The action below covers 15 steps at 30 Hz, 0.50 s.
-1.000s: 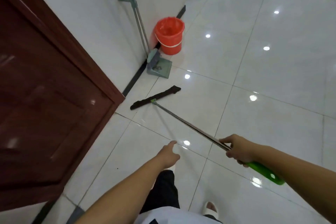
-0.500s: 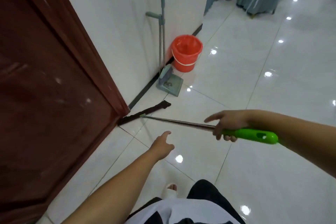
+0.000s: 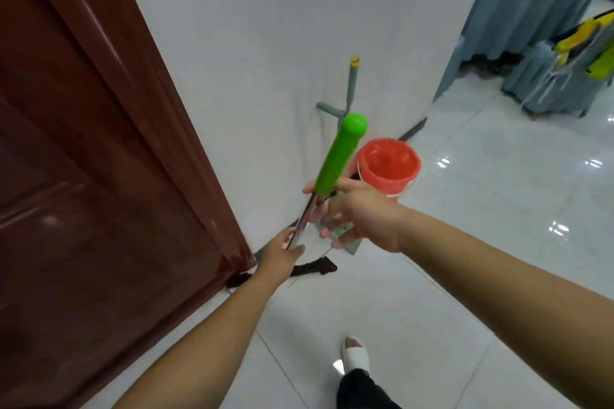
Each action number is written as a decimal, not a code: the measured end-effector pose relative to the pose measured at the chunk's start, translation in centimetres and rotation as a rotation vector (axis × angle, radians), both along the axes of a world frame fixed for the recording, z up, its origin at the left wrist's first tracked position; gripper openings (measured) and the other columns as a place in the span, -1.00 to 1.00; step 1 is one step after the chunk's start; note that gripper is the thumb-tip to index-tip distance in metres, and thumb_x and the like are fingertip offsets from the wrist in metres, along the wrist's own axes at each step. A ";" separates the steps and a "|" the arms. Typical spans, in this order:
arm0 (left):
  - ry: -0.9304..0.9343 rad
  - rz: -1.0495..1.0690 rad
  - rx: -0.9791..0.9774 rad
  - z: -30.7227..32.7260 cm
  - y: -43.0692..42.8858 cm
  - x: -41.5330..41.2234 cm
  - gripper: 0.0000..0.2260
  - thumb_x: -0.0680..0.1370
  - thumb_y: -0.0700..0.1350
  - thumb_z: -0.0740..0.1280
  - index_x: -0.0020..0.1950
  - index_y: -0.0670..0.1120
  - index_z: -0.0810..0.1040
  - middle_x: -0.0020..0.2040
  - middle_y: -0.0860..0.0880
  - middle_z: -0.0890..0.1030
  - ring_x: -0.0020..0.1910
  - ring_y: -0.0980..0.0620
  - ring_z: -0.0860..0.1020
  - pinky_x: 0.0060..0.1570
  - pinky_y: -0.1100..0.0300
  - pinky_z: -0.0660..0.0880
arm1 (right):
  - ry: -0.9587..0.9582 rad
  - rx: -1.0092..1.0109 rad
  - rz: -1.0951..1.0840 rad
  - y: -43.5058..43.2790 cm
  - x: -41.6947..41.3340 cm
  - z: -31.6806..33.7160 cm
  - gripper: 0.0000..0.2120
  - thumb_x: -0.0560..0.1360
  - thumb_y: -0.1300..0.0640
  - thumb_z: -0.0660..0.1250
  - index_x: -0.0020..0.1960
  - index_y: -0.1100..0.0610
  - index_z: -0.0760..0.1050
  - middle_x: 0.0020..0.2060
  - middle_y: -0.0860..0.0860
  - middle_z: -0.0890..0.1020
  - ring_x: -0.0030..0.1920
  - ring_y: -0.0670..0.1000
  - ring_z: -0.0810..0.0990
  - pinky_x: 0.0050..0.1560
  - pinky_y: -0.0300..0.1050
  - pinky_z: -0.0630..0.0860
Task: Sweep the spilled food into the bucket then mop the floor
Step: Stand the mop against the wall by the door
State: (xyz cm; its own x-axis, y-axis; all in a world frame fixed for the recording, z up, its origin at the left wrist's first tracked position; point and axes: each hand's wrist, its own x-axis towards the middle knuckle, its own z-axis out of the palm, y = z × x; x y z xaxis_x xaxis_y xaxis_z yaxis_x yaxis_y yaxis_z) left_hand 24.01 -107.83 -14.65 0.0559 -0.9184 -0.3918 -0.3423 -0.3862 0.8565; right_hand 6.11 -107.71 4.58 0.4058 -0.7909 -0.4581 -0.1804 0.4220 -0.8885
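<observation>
Here the mop (image 3: 332,166) stands nearly upright, close to the white wall (image 3: 265,60) beside the brown door (image 3: 83,176). Its dark flat head (image 3: 315,267) lies on the tiled floor (image 3: 465,276) at the foot of the door frame, partly hidden behind the left wrist. Right hand (image 3: 358,214) holds the pole just under the green grip, thumb against the shaft, fingers loosely curled and partly spread; a light hold, not a clamp. Left hand (image 3: 282,252) is lower down on the bare metal shaft, fingers around it, though blur makes it hard to say how firmly.

Orange bucket (image 3: 387,164) with liner sits by the wall just behind the mop. A grey long-handled dustpan (image 3: 351,83) leans on the wall there; its pan is mostly hidden behind the right hand. No spilled food shows on the floor.

Handling judgement: pole looks stiff and light, a thin metal tube, with the weight at the head. Bare metal is likely slick; the green grip is the surer hold for the upper hand, with the lower hand mid-shaft for steering. The head is soft and will drag on glossy tile. Stood against this smooth wall, the mop could slide.
</observation>
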 end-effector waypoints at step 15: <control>-0.120 0.134 0.038 -0.8 -10.6 1.0 -0.84 0.54 -0.17 0.38 -0.14 0.10 0.52 -0.30 0.19 0.58 -0.13 0.01 0.54 -0.04 0.14 0.47 | 0.351 -0.453 0.383 -15.6 7.1 -2.1 -0.67 0.42 -0.10 0.33 -0.38 0.11 0.48 -0.30 0.12 0.67 -0.27 0.11 0.63 -0.16 0.09 0.61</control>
